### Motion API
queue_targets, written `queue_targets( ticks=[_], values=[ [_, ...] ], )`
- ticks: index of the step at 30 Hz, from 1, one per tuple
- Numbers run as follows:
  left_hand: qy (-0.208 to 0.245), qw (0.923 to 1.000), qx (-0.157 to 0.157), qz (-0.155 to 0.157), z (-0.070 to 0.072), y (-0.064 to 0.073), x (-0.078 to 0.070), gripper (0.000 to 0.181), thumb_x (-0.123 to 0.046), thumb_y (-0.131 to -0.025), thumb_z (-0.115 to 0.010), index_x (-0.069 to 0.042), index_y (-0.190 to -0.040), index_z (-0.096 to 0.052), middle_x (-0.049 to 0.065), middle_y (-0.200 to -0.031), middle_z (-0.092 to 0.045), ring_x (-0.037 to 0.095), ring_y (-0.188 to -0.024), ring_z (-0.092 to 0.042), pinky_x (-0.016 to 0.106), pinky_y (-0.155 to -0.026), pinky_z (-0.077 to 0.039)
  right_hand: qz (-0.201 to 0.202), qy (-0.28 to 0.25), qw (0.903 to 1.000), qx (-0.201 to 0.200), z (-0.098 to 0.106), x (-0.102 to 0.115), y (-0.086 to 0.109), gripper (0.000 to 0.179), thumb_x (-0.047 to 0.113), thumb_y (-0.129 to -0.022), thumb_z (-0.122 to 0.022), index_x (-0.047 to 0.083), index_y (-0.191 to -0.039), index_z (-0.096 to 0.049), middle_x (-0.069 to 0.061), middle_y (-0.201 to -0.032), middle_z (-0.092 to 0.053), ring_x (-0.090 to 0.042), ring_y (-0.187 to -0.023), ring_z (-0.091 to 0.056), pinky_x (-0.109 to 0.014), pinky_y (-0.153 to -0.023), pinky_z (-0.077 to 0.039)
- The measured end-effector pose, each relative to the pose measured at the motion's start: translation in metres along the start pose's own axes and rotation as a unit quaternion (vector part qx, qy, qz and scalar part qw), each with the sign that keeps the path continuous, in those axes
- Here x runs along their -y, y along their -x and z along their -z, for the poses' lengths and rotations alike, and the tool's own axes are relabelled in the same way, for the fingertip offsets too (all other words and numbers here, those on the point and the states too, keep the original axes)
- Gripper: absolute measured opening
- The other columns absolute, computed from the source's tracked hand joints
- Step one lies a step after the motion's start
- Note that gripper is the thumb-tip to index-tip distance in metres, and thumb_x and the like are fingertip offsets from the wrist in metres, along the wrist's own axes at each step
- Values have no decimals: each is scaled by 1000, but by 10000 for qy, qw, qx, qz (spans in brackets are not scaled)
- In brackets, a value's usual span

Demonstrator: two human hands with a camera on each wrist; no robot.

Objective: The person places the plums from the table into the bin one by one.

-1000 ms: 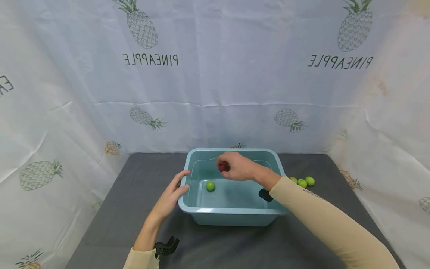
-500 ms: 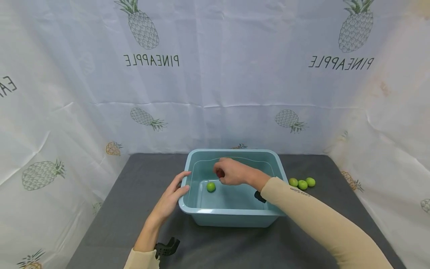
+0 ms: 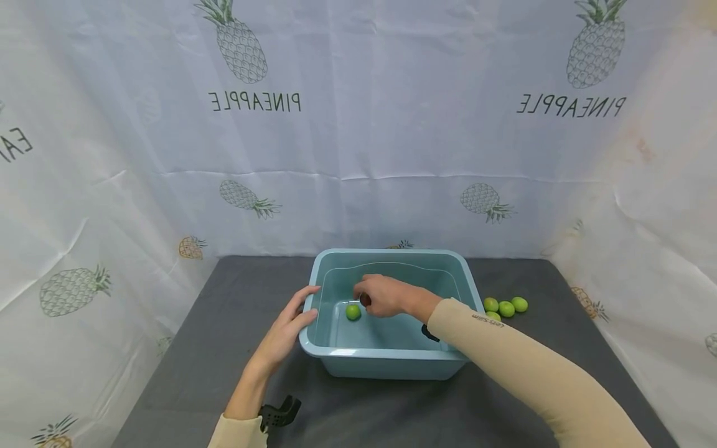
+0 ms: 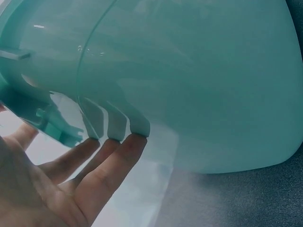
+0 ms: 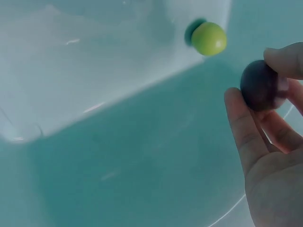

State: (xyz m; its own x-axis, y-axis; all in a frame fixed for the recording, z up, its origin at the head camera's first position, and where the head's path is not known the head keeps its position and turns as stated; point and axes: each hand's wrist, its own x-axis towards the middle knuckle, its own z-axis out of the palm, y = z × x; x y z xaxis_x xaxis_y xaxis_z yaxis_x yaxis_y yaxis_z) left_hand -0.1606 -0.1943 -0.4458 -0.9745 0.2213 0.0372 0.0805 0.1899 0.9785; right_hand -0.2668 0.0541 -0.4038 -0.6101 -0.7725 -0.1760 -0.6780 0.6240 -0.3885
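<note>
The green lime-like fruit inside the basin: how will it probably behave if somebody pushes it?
The green lime-like fruit would probably roll easily, because it looks nearly round and lies loose in the basin. Its highlight suggests a smooth, perhaps slightly slippery skin. The surrounding walls would likely keep it from escaping.

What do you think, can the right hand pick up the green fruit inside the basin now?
Probably not immediately: the right hand is near the green fruit and nothing visible blocks the way, but it already grips a dark round fruit.
</note>
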Motion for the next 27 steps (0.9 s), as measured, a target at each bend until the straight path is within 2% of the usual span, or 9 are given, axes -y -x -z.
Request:
queue_targets(
  ticks=[7,14,22,27],
  values=[
    [32,10000,46,-16,-2,0,-1,51,-32,-108,-50,-24,-155,-35,19,-160,-28,48,-133,-43,44,-93,-47,-90,493,9987,-42,4,2,4,33,14,-98,-65,11,-130,-66,-10,-128,-59,-23,-112,-59,-42,-92,-50],
    [14,10000,10,-18,-2,-1,-1,50,-31,-108,-50,-24,-155,-36,18,-161,-28,47,-133,-44,46,-94,-47,119,1173,9924,-347,17,8,15,28,19,-100,-62,15,-127,-67,-8,-121,-60,-21,-105,-57,-39,-85,-51],
    [10,10000,8,-7,-2,0,-2,50,-31,-108,-50,-24,-155,-35,18,-162,-25,47,-134,-43,44,-93,-48,276,1626,9827,-837,36,17,35,24,18,-100,-62,14,-122,-69,-6,-113,-60,-23,-98,-54,-38,-77,-50],
    [19,10000,-26,-10,-1,1,-2,50,-31,-108,-50,-24,-155,-35,18,-161,-27,48,-131,-44,42,-90,-49,290,1685,9766,-1309,49,21,51,21,18,-99,-66,11,-118,-70,-6,-112,-62,-23,-98,-57,-38,-79,-51]
  ],
)
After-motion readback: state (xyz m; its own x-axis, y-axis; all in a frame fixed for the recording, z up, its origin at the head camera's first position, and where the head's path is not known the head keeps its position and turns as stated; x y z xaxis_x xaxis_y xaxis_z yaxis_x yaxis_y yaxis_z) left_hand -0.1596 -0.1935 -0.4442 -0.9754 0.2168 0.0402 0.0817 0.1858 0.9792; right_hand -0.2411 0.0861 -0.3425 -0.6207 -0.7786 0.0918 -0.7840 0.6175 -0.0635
